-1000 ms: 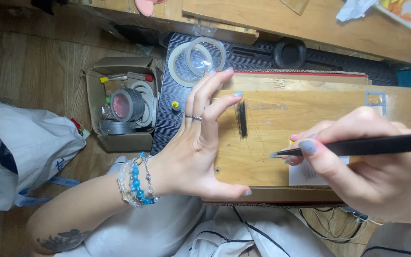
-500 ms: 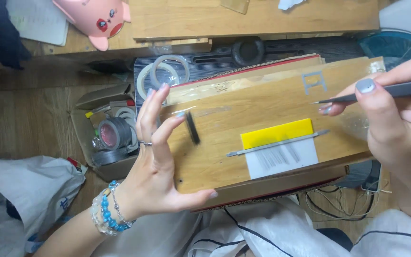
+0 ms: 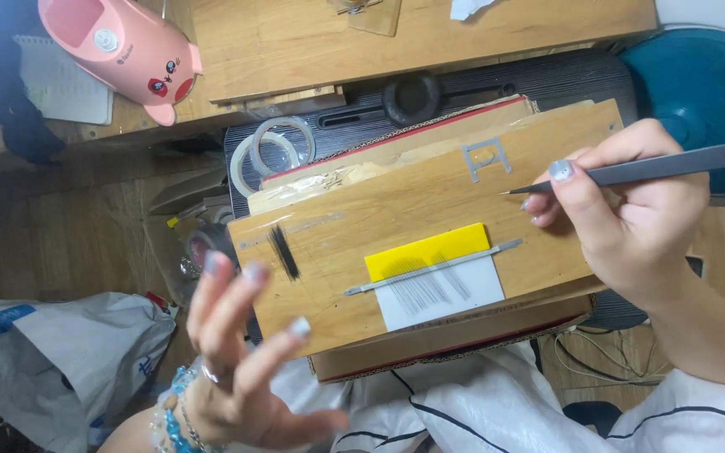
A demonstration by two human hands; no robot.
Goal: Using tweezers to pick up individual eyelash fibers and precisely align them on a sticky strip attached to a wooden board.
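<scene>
The flat wooden board [image 3: 430,226] lay tilted on a stack of cardboard across the lap; it looked stiff and light, its left and right edges free to take hold of. On it sat a yellow-and-white card [image 3: 438,281] with fine dark lash hairs under a thin metal strip [image 3: 434,267], and a small black lash tuft [image 3: 284,252] near the left edge, both seemingly fragile and featherlight. The right hand [image 3: 623,218] pinched slim dark tweezers [image 3: 631,172], tip over bare wood. The left hand [image 3: 237,369] hovered spread open, holding nothing, just off the board's left corner.

Soft, even indoor light with faint shadows; the left hand [image 3: 237,369] is motion-blurred, the corners dimmer.
</scene>
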